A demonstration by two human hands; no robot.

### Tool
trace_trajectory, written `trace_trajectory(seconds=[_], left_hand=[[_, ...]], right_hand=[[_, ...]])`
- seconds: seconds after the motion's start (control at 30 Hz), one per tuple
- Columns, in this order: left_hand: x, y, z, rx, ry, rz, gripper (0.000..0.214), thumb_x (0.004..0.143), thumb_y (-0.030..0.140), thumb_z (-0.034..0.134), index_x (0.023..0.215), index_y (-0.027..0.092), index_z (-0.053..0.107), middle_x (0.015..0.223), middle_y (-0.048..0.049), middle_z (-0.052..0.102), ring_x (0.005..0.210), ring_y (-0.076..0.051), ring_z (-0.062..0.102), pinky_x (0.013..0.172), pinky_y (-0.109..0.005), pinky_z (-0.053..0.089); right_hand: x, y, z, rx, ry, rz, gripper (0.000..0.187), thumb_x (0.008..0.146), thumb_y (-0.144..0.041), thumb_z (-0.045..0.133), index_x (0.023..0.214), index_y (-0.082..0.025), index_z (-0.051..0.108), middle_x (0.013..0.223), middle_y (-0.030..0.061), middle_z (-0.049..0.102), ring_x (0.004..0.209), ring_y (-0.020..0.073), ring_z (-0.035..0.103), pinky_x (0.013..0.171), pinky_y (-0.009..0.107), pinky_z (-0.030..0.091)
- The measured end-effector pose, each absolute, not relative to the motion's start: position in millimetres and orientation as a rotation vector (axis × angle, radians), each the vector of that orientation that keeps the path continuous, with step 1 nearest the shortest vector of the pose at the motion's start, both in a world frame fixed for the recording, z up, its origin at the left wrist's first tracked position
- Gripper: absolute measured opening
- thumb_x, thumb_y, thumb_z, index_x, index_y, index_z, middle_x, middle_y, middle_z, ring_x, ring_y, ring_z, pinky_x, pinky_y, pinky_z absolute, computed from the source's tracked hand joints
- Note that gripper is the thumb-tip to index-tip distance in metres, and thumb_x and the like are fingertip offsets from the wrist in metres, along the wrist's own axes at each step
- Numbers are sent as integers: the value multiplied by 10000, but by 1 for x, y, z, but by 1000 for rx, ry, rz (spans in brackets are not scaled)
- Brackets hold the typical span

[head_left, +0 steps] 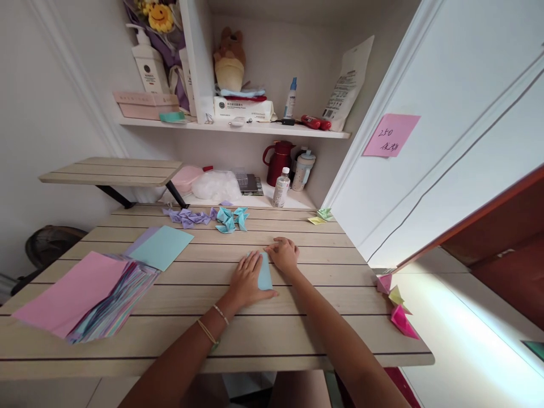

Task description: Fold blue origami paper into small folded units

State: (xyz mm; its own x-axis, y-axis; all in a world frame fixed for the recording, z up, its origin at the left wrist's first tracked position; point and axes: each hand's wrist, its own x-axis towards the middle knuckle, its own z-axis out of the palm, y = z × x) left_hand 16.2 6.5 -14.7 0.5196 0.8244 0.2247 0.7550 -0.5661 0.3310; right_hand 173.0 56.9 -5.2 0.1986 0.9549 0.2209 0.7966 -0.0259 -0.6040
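A folded piece of light blue paper point(264, 273) lies on the table in front of me, its far left part covered by my fingers. My left hand point(249, 277) rests flat on it, fingers stretched forward and thumb spread out along the near edge. At the paper's far right corner is my right hand point(284, 253), with its fingers bent and the thumb and fingertips pinched at the corner. How much paper sits between those fingertips is hard to see.
To the left lie a thick stack of coloured paper point(114, 300) and a light blue sheet point(164, 247). Purple folded pieces point(187, 217) and blue folded pieces point(230, 219) sit along the back. Pink and yellow folded pieces point(402, 320) line the right edge. A bottle point(281, 188) stands behind.
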Motion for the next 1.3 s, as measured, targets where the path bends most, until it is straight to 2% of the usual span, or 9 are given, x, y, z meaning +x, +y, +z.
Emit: trace_trajectory(seconds=[0.1, 0.2, 0.37, 0.5, 0.7, 0.8, 1.0, 1.13, 1.3], left_hand=[[15, 7, -14, 2561, 1394, 578, 964, 577, 730, 521, 1329, 149, 361, 1423, -152, 290, 1332, -307, 169, 1068, -457, 151], [16, 8, -15, 2494, 1564, 652, 889, 621, 718, 492, 1303, 156, 403, 1432, -170, 254, 1331, -336, 146, 1055, -490, 140], [19, 12, -19, 2420, 1677, 666, 915, 591, 679, 562, 1302, 129, 391, 1420, -196, 266, 1313, -367, 185, 1044, -498, 158], [18, 13, -22, 2407, 1644, 722, 935, 593, 678, 561, 1316, 122, 359, 1419, -207, 261, 1311, -368, 191, 1037, -506, 176], [17, 14, -25, 2387, 1629, 740, 946, 605, 653, 563, 1337, 113, 308, 1409, -208, 276, 1310, -368, 189, 1034, -516, 180], [18, 14, -24, 2392, 1636, 721, 925, 610, 618, 578, 1330, 100, 317, 1399, -210, 293, 1308, -364, 194, 1039, -502, 179], [16, 14, -18, 2366, 1584, 787, 1012, 560, 592, 643, 1355, 109, 245, 1327, -204, 372, 1248, -356, 283, 998, -492, 234], [13, 16, -14, 2328, 1492, 788, 1073, 518, 546, 701, 1378, 160, 190, 1187, -149, 462, 1097, -314, 413, 929, -464, 298], [11, 16, -11, 2350, 1385, 792, 1131, 473, 517, 740, 1393, 205, 161, 1165, -128, 449, 1063, -298, 409, 909, -444, 293]], right_hand=[[172, 54, -6, -1833, -1579, 291, 209, 788, -375, 532, 845, -257, 695, 1126, 50, 585, 1091, 240, 431, 943, 400, 225], [171, 40, -7, -1862, -1534, 336, 289, 805, -385, 497, 979, -210, 647, 989, 80, 637, 960, 216, 530, 832, 330, 347], [171, 14, -7, -1829, -1532, 660, 403, 733, -388, 589, 1078, -182, 573, 745, 34, 679, 785, 196, 617, 704, 283, 419], [175, 10, -7, -1624, -1510, 1008, 517, 648, -303, 673, 1125, -191, 511, 718, 8, 686, 674, 182, 632, 640, 284, 465], [166, 11, -7, -1652, -1494, 760, 475, 668, -273, 646, 1117, -185, 521, 913, 65, 675, 803, 198, 625, 748, 320, 462], [161, 10, -9, -1548, -1479, 936, 491, 684, -290, 637, 1144, -195, 493, 823, 27, 685, 706, 164, 620, 688, 298, 478], [163, 10, -12, -1520, -1448, 1021, 564, 587, -307, 719, 1107, -202, 525, 802, 8, 670, 636, 137, 599, 594, 260, 472], [162, 10, -10, -1578, -1572, 953, 520, 566, -281, 725, 1060, -203, 582, 805, 10, 675, 649, 140, 601, 614, 257, 460], [161, 8, -7, -1492, -1686, 1065, 367, 611, -241, 667, 972, -187, 630, 634, -18, 660, 607, 141, 602, 594, 244, 439]])
